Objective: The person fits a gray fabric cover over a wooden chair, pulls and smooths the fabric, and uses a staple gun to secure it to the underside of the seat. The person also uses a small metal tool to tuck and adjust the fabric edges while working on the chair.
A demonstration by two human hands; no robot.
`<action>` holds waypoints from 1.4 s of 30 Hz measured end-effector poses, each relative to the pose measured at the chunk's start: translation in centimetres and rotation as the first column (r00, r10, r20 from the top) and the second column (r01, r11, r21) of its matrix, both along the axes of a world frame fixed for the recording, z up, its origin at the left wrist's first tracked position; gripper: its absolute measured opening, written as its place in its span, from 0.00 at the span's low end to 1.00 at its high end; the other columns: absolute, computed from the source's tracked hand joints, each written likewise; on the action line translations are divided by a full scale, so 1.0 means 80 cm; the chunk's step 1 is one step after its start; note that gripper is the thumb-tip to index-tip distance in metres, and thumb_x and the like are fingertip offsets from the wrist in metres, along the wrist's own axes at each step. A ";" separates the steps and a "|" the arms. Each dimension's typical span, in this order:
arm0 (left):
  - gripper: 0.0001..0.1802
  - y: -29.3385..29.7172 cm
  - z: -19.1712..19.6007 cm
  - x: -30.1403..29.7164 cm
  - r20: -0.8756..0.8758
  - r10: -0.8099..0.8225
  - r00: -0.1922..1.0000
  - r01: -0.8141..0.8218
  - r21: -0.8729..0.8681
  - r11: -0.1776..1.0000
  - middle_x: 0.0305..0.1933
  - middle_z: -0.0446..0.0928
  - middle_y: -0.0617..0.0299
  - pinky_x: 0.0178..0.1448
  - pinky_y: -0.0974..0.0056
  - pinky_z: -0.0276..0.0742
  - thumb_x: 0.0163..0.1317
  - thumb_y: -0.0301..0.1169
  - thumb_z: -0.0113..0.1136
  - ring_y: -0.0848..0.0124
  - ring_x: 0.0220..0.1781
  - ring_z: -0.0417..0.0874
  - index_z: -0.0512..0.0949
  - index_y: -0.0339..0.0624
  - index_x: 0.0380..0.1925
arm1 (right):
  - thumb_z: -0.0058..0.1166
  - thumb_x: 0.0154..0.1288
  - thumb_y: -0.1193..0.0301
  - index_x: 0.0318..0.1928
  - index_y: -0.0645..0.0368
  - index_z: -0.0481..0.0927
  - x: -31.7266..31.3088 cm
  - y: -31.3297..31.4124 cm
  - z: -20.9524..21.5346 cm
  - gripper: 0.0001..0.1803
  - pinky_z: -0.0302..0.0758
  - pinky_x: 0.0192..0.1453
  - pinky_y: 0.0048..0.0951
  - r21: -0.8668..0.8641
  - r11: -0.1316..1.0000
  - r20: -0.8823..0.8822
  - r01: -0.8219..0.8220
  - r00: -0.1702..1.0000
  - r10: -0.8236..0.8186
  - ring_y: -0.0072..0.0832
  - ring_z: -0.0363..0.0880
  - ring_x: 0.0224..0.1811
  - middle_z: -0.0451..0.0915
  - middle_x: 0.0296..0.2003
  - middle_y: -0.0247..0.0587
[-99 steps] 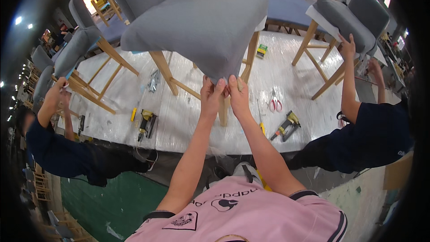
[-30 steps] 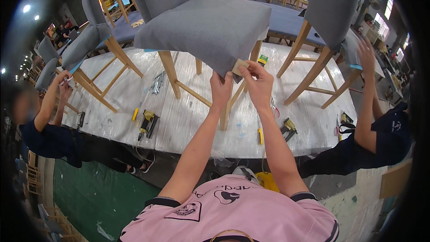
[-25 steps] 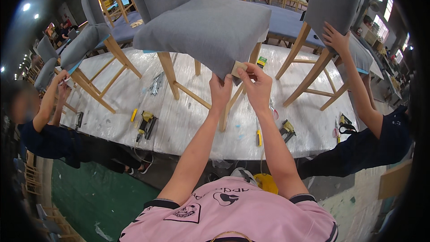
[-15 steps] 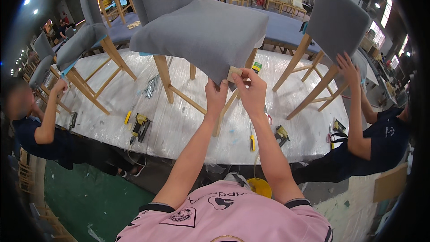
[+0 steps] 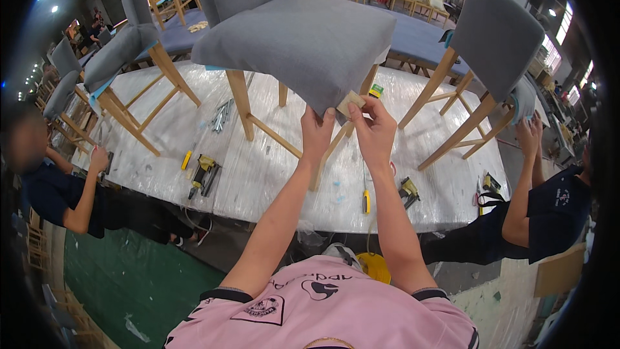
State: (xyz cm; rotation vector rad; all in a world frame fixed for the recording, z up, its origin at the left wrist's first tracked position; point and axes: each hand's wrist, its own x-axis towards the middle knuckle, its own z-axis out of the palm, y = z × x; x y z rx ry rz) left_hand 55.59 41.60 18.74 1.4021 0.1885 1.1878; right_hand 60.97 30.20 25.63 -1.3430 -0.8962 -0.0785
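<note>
A tall chair with grey fabric (image 5: pixel 297 45) and wooden legs stands on the plastic-covered table (image 5: pixel 258 174) before me. At the seat's near corner, my left hand (image 5: pixel 318 132) pinches the hanging edge of the grey cover between thumb and fingers. Close beside it, my right hand (image 5: pixel 376 130) is closed on a small flat beige piece (image 5: pixel 351 103), held against that same corner. Its material I cannot make out. My fingers hide part of the cover's edge and the leg beneath.
Nail guns (image 5: pixel 205 173) and yellow utility knives (image 5: pixel 367 202) lie along the table's near side. A bundle of metal rods (image 5: pixel 221 115) is left of the chair. Co-workers stand on either side, by grey chairs (image 5: pixel 497 32). Beneath the table edge sits a yellow bucket (image 5: pixel 374 267).
The beige piece has tilted at the seat corner, with my right hand turning slightly. The right co-worker's hands have dropped from the chair back to its seat; the left co-worker's hand is lower.
</note>
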 end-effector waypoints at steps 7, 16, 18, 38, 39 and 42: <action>0.21 0.001 0.000 0.002 0.036 -0.045 0.998 0.047 -0.042 0.998 0.53 0.79 0.53 0.58 0.64 0.74 0.73 0.32 0.57 0.70 0.54 0.78 0.69 0.29 0.60 | 0.64 0.68 0.74 0.45 0.67 0.83 -0.006 0.004 0.004 0.09 0.82 0.42 0.24 -0.044 0.998 0.034 0.033 0.999 -0.032 0.18 0.82 0.37 0.85 0.34 0.36; 0.19 -0.001 -0.001 0.005 0.026 0.011 1.000 -0.010 -0.037 0.999 0.49 0.81 0.53 0.57 0.64 0.75 0.71 0.26 0.55 0.70 0.52 0.79 0.70 0.28 0.58 | 0.65 0.67 0.75 0.42 0.66 0.83 -0.010 0.010 0.012 0.07 0.83 0.40 0.25 -0.054 0.995 0.163 0.087 0.984 -0.077 0.18 0.83 0.34 0.85 0.32 0.38; 0.19 -0.003 0.001 0.007 0.063 0.011 0.998 -0.009 -0.040 0.999 0.49 0.81 0.53 0.56 0.64 0.75 0.71 0.26 0.55 0.70 0.51 0.79 0.70 0.28 0.58 | 0.65 0.67 0.75 0.41 0.66 0.83 -0.009 0.011 0.013 0.07 0.83 0.39 0.25 -0.056 0.994 0.180 0.091 0.980 -0.079 0.19 0.83 0.33 0.85 0.32 0.38; 0.17 -0.001 -0.001 0.004 0.036 0.023 0.999 -0.022 -0.035 0.999 0.48 0.82 0.53 0.55 0.64 0.76 0.71 0.25 0.55 0.71 0.50 0.80 0.71 0.28 0.56 | 0.64 0.65 0.77 0.43 0.66 0.81 -0.008 0.016 0.007 0.08 0.84 0.38 0.29 -0.007 0.995 0.233 0.096 0.968 -0.092 0.29 0.85 0.32 0.83 0.33 0.44; 0.17 -0.001 0.000 0.005 0.050 0.021 0.999 -0.019 -0.038 0.999 0.48 0.82 0.53 0.55 0.64 0.76 0.71 0.25 0.55 0.71 0.50 0.80 0.71 0.27 0.56 | 0.64 0.65 0.77 0.43 0.66 0.81 -0.006 0.017 0.009 0.08 0.84 0.38 0.29 -0.006 0.995 0.244 0.098 0.965 -0.094 0.29 0.85 0.32 0.83 0.33 0.44; 0.17 -0.001 0.001 0.007 0.020 0.010 1.000 -0.008 -0.051 0.999 0.48 0.82 0.53 0.55 0.64 0.76 0.71 0.25 0.54 0.71 0.49 0.80 0.71 0.27 0.56 | 0.64 0.65 0.77 0.43 0.66 0.81 -0.003 0.016 0.009 0.08 0.84 0.38 0.29 -0.022 0.994 0.233 0.104 0.968 -0.096 0.29 0.85 0.33 0.83 0.33 0.44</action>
